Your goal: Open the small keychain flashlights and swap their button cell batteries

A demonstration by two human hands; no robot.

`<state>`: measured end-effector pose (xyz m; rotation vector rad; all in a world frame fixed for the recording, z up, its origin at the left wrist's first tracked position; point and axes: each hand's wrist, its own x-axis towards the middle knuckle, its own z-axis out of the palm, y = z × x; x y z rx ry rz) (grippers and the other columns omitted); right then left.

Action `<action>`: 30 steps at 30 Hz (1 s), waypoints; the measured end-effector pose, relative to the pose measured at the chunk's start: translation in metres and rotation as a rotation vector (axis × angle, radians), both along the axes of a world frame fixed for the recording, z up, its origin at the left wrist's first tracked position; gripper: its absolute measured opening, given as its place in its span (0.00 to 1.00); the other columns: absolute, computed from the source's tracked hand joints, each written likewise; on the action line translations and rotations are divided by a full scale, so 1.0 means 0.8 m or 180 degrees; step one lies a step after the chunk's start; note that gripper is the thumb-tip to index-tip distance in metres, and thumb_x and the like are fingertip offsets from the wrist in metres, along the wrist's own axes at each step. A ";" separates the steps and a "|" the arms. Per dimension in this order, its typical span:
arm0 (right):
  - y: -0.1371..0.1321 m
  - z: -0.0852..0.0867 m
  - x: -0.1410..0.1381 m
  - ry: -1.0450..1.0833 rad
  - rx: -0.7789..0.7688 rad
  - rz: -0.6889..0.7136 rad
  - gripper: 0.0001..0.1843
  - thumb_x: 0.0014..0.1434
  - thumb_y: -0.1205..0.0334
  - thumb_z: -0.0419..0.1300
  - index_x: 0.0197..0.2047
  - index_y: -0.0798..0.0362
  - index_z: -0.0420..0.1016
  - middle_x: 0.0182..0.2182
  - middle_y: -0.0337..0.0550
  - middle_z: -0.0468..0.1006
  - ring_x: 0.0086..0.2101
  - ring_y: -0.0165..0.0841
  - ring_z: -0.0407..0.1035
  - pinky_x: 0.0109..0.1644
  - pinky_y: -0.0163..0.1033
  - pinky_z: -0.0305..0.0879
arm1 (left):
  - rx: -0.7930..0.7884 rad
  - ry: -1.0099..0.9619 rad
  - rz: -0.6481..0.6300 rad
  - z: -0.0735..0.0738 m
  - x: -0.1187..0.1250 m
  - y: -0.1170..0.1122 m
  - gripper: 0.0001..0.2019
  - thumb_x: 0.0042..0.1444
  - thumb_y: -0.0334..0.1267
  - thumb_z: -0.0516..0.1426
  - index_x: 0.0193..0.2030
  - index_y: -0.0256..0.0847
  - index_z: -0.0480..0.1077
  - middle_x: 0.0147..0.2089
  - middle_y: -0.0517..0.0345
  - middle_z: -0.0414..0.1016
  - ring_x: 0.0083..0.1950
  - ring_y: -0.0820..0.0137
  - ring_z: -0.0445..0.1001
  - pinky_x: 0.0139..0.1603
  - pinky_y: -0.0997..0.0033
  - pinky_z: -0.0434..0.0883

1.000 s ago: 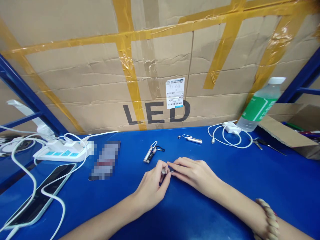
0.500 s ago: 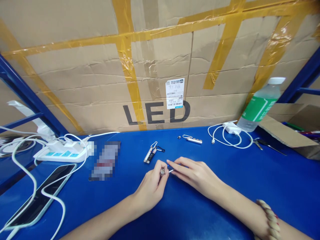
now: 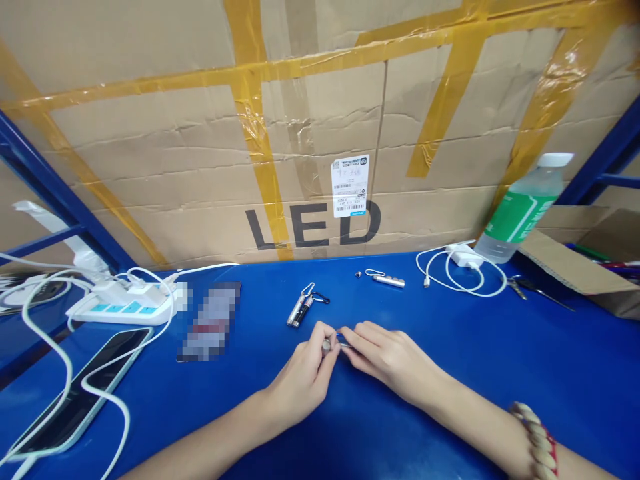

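My left hand (image 3: 305,373) is closed around a small metal mini flashlight (image 3: 327,346); only its round silver end shows between thumb and forefinger. Just to the right, the bent fingertips of my right hand (image 3: 387,353) pinch a thin blue-and-silver clip (image 3: 342,339) at the flashlight's other side. Fingers hide most of both parts. Beyond my hands lie a silver keychain flashlight (image 3: 296,309) and a black keychain flashlight (image 3: 302,313), side by side with carabiners. Farther back is another silver flashlight (image 3: 389,281) with a clip, beside a tiny metal piece (image 3: 358,274).
On the left are a phone (image 3: 85,393), a white power strip (image 3: 125,309) with cables, and a blurred-out flat item (image 3: 210,322). At right are a charger cable (image 3: 467,291), a bottle (image 3: 523,213), scissors (image 3: 537,291) and an open carton (image 3: 565,263). A large cardboard box (image 3: 190,167) stands behind.
My right hand's fingers have curled in and drawn slightly closer to my left hand. The left hand keeps its hold, nearly still; the flashlights on the table have not moved.
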<state>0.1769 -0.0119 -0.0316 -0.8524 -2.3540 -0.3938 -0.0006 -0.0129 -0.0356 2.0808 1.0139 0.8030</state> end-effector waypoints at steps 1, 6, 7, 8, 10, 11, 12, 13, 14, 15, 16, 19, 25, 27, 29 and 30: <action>0.000 -0.001 -0.001 0.0032 0.0007 0.0003 0.16 0.66 0.64 0.43 0.38 0.59 0.70 0.26 0.44 0.73 0.28 0.31 0.70 0.24 0.34 0.64 | 0.0003 0.0002 0.0002 0.000 0.000 0.000 0.06 0.62 0.36 0.43 0.34 0.42 0.53 0.25 0.67 0.57 0.23 0.77 0.58 0.25 0.77 0.56; -0.001 0.000 -0.002 0.0152 -0.0096 0.0072 0.15 0.65 0.65 0.43 0.38 0.60 0.70 0.24 0.43 0.72 0.25 0.30 0.68 0.24 0.34 0.64 | 0.0031 -0.0048 -0.0050 0.000 0.000 -0.002 0.05 0.62 0.34 0.43 0.33 0.42 0.52 0.25 0.66 0.58 0.23 0.76 0.58 0.26 0.77 0.56; -0.001 0.001 -0.001 0.0168 -0.0114 0.0091 0.16 0.65 0.65 0.43 0.38 0.60 0.70 0.24 0.43 0.72 0.25 0.30 0.67 0.24 0.34 0.64 | 0.0031 -0.0044 -0.0077 0.000 0.000 -0.002 0.05 0.62 0.34 0.43 0.33 0.42 0.51 0.25 0.66 0.58 0.23 0.76 0.58 0.26 0.77 0.56; -0.002 0.001 -0.001 0.0188 -0.0115 0.0108 0.16 0.65 0.65 0.43 0.38 0.61 0.70 0.25 0.43 0.72 0.25 0.30 0.67 0.25 0.34 0.65 | 0.0034 -0.0031 -0.0102 0.000 0.000 -0.002 0.05 0.62 0.34 0.43 0.33 0.43 0.51 0.26 0.67 0.57 0.24 0.76 0.58 0.26 0.77 0.56; -0.002 0.002 -0.001 0.0226 -0.0092 0.0146 0.16 0.65 0.64 0.43 0.40 0.62 0.70 0.26 0.44 0.73 0.26 0.31 0.68 0.26 0.34 0.66 | 0.0067 0.0007 -0.0125 -0.001 0.000 -0.003 0.05 0.61 0.34 0.43 0.33 0.43 0.51 0.26 0.66 0.57 0.24 0.75 0.57 0.27 0.77 0.56; -0.002 0.002 0.000 0.0254 -0.0093 0.0156 0.17 0.66 0.63 0.43 0.40 0.63 0.70 0.26 0.45 0.73 0.27 0.31 0.68 0.26 0.34 0.66 | 0.0098 0.0021 -0.0120 -0.002 0.000 -0.003 0.05 0.61 0.34 0.44 0.33 0.43 0.50 0.26 0.66 0.57 0.24 0.75 0.58 0.27 0.76 0.57; -0.002 0.002 0.000 0.0288 -0.0108 0.0158 0.17 0.66 0.62 0.43 0.41 0.63 0.71 0.26 0.45 0.73 0.26 0.31 0.68 0.26 0.34 0.66 | 0.0133 0.0028 -0.0111 -0.002 0.000 -0.003 0.05 0.61 0.34 0.44 0.33 0.43 0.50 0.27 0.65 0.58 0.25 0.75 0.59 0.28 0.76 0.57; -0.001 0.002 0.000 0.0335 -0.0116 0.0144 0.18 0.66 0.61 0.43 0.40 0.63 0.71 0.26 0.45 0.72 0.26 0.30 0.67 0.25 0.33 0.65 | 0.0168 0.0022 -0.0090 -0.003 0.000 -0.003 0.06 0.61 0.34 0.45 0.33 0.43 0.50 0.28 0.65 0.58 0.26 0.75 0.59 0.29 0.76 0.58; 0.000 0.002 0.000 0.0391 -0.0122 0.0124 0.18 0.66 0.61 0.43 0.40 0.63 0.71 0.25 0.44 0.72 0.26 0.30 0.67 0.25 0.33 0.65 | 0.0201 0.0004 -0.0059 -0.004 0.000 -0.003 0.06 0.60 0.34 0.45 0.33 0.43 0.50 0.28 0.65 0.58 0.26 0.74 0.60 0.29 0.76 0.58; 0.001 0.001 0.001 0.0449 -0.0120 0.0103 0.18 0.66 0.61 0.43 0.40 0.62 0.71 0.25 0.44 0.71 0.25 0.30 0.66 0.24 0.33 0.64 | 0.0226 -0.0024 -0.0017 -0.004 0.000 -0.003 0.06 0.60 0.34 0.45 0.32 0.43 0.50 0.28 0.65 0.58 0.26 0.74 0.60 0.29 0.75 0.58; 0.001 0.001 0.001 0.0498 -0.0120 0.0084 0.18 0.65 0.61 0.44 0.40 0.62 0.71 0.24 0.43 0.71 0.25 0.29 0.66 0.24 0.33 0.64 | 0.0246 -0.0064 0.0035 -0.004 0.001 -0.004 0.06 0.60 0.34 0.45 0.32 0.43 0.50 0.28 0.64 0.59 0.25 0.74 0.60 0.29 0.75 0.59; 0.003 0.002 0.001 0.0581 -0.0161 0.0048 0.16 0.65 0.62 0.45 0.41 0.61 0.71 0.25 0.43 0.70 0.25 0.29 0.65 0.25 0.32 0.63 | 0.0280 -0.0213 0.0174 -0.005 0.001 -0.004 0.06 0.61 0.34 0.43 0.33 0.43 0.49 0.30 0.62 0.60 0.28 0.74 0.63 0.31 0.75 0.61; -0.001 0.006 0.000 0.0640 -0.0251 0.0027 0.18 0.66 0.61 0.43 0.39 0.59 0.71 0.25 0.42 0.70 0.26 0.28 0.65 0.26 0.31 0.63 | 0.0221 -0.0299 0.0168 -0.007 0.001 -0.005 0.06 0.61 0.35 0.44 0.33 0.43 0.49 0.27 0.64 0.58 0.28 0.74 0.62 0.30 0.75 0.60; -0.002 0.007 0.000 0.0614 -0.0238 0.0012 0.18 0.66 0.60 0.42 0.41 0.60 0.71 0.25 0.42 0.70 0.26 0.28 0.65 0.25 0.30 0.63 | 0.0147 -0.0335 0.0142 -0.006 0.001 -0.005 0.07 0.61 0.36 0.46 0.33 0.43 0.50 0.26 0.65 0.58 0.26 0.75 0.61 0.29 0.75 0.59; -0.001 0.006 0.000 0.0559 -0.0204 -0.0016 0.19 0.66 0.60 0.42 0.42 0.60 0.71 0.26 0.43 0.71 0.27 0.28 0.66 0.24 0.29 0.63 | 0.0042 -0.0407 0.0069 -0.004 0.002 -0.004 0.07 0.61 0.36 0.46 0.32 0.43 0.49 0.27 0.64 0.61 0.28 0.74 0.64 0.30 0.75 0.60; -0.001 0.005 0.000 0.0526 -0.0187 -0.0028 0.19 0.66 0.60 0.42 0.42 0.60 0.71 0.26 0.43 0.71 0.27 0.28 0.67 0.24 0.29 0.63 | -0.0023 -0.0443 0.0038 -0.002 0.003 -0.004 0.07 0.61 0.35 0.47 0.32 0.43 0.49 0.28 0.63 0.64 0.29 0.73 0.65 0.31 0.75 0.60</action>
